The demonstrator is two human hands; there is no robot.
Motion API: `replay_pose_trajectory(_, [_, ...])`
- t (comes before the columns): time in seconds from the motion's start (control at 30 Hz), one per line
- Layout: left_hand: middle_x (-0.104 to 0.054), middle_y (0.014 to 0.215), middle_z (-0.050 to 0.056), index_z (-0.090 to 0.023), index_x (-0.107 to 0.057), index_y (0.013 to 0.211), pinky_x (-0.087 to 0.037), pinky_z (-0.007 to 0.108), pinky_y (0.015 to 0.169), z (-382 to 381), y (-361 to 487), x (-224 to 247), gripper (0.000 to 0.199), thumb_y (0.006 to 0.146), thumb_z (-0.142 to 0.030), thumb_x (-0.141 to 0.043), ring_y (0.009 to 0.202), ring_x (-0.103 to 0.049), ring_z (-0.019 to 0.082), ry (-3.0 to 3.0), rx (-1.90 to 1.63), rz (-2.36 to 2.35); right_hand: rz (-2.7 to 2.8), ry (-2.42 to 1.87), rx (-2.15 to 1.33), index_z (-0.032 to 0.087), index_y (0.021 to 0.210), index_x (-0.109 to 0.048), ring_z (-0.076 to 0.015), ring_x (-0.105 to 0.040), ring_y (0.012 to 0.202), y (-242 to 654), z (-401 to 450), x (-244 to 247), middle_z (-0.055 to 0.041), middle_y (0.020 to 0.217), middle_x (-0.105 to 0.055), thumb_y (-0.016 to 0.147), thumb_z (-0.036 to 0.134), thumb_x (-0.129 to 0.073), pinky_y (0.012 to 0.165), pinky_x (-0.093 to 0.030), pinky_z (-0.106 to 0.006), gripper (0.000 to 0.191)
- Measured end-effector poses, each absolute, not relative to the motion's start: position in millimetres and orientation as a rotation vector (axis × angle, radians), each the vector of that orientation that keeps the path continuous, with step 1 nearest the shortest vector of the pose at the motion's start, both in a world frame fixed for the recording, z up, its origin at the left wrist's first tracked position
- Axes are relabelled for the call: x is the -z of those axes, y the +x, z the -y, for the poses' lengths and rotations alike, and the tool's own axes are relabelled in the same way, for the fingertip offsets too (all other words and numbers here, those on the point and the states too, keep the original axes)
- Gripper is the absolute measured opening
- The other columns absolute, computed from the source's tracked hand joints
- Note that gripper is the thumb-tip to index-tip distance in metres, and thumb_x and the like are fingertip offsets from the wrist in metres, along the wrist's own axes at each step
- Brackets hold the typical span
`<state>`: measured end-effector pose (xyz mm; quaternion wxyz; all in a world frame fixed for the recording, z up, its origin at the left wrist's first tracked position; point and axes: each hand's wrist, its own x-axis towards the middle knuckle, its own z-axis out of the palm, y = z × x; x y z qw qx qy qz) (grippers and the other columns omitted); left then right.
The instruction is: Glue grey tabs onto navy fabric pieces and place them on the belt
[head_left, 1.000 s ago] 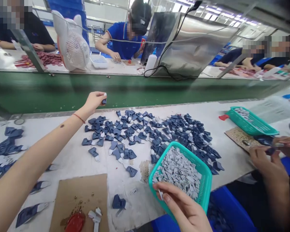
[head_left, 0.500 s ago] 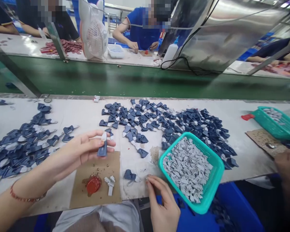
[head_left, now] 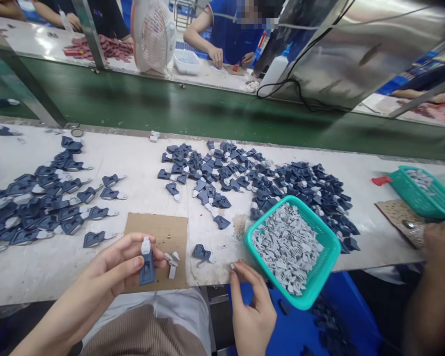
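Note:
A dark blue part with a pale grey tip (head_left: 147, 267) is held upright between the thumb and fingers of my left hand (head_left: 120, 269), over the brown cardboard (head_left: 139, 225). My right hand (head_left: 252, 306) pinches a tiny light piece (head_left: 233, 266) at the table's front edge, just left of the green basket (head_left: 332, 277) full of small grey pieces (head_left: 287, 247). Some loose grey pieces (head_left: 172, 267) lie on the cardboard beside my left fingers. One blue part (head_left: 201, 252) rests on the table between my hands.
Blue parts lie in a spread at left (head_left: 29, 207) and a heap (head_left: 304, 183) behind the basket. At right are another green basket (head_left: 426, 198), a cardboard piece (head_left: 396, 217) and another person's hand (head_left: 443, 247). Across the green divider (head_left: 170, 106), people work near a fan (head_left: 154, 37).
My left hand has come down and nearer with its blue part, now over the cardboard and hiding the red blob. The camera view has tilted and shifted. My right hand stays near the basket.

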<state>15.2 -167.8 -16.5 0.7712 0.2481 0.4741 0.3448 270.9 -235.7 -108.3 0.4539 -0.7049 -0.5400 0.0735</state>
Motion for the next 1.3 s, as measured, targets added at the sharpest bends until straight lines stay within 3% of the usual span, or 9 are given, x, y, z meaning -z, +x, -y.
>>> replay_pose_trajectory(0.4, [-0.072,0.102,0.006,-0.024,-0.069,0.103,-0.055,0.025,0.085,172,9,21,0.02,0.085,-0.034,-0.068,0.103,-0.066,0.024,0.469,-0.81,-1.088,1.491,-1.744,-0.113,0.022,0.102,-0.067,-0.0177,-0.066,0.09,280,239,103,-0.0044,0.096,-0.07,0.091,0.018,-0.062,0.084,-0.051,-0.029,0.013])
replay_pose_trajectory(0.63, [-0.075,0.097,0.008,-0.023,-0.069,0.106,-0.055,0.027,0.085,174,8,23,0.028,0.082,-0.037,-0.072,0.099,-0.068,0.025,0.424,-0.864,-1.099,1.72,-1.808,-0.106,0.024,0.115,-0.065,-0.018,-0.063,0.102,292,240,98,-0.0051,0.11,-0.067,0.095,0.024,-0.057,0.089,-0.048,-0.028,0.021])
replay_pose_trajectory(0.87, [-0.073,0.103,0.007,-0.026,-0.068,0.109,-0.053,0.026,0.083,175,-4,17,0.03,0.082,-0.038,-0.072,0.101,-0.066,0.025,0.447,-0.928,-1.162,1.937,-1.751,-0.132,0.025,0.105,-0.065,-0.0166,-0.066,0.095,307,232,88,-0.0025,0.105,-0.068,0.097,0.032,-0.053,0.087,-0.051,-0.025,0.016])
replay_pose_trajectory(1.13, [-0.072,0.106,0.006,-0.026,-0.064,0.111,-0.05,0.029,0.084,178,-14,25,0.027,0.087,-0.039,-0.064,0.103,-0.064,0.025,0.48,-0.905,-1.145,2.182,-1.607,-0.053,0.02,0.11,-0.063,-0.0182,-0.068,0.098,310,230,82,-0.0056,0.106,-0.071,0.099,0.023,-0.046,0.094,-0.05,-0.029,0.02])
replay_pose_trajectory(1.3, [-0.071,0.108,0.006,-0.026,-0.065,0.108,-0.05,0.03,0.083,179,-16,28,0.025,0.086,-0.038,-0.067,0.102,-0.064,0.026,0.505,-0.907,-1.145,2.182,-1.635,-0.039,0.021,0.11,-0.067,-0.0216,-0.071,0.097,315,235,88,-0.0058,0.105,-0.075,0.099,0.027,-0.046,0.093,-0.052,-0.034,0.024])
